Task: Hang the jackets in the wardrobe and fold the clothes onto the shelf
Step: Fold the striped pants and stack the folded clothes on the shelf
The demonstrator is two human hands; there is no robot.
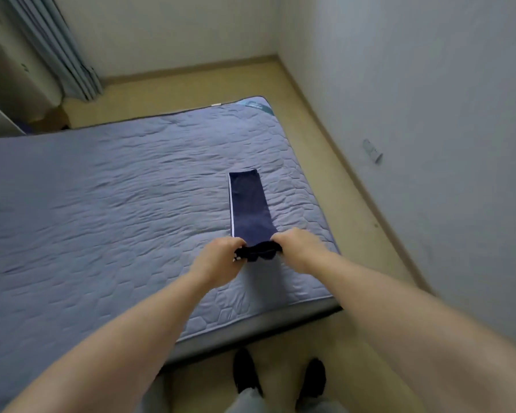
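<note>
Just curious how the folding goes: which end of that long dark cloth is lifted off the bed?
The near end of the dark cloth, bunched between the left hand and right hand; the far end lies flat on the mattress.

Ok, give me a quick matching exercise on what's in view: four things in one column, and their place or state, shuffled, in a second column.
Things:
1. dark blue garment
2. left hand
3. curtain
4. mattress

Place or state:
A. hangs in the far left corner of the room
B. grips the near left corner of the folded cloth
C. lies as a long narrow strip near the bed's right edge
D. covered in grey-blue quilted fabric, with the folded cloth on it

Pairs: 1-C, 2-B, 3-A, 4-D
</note>
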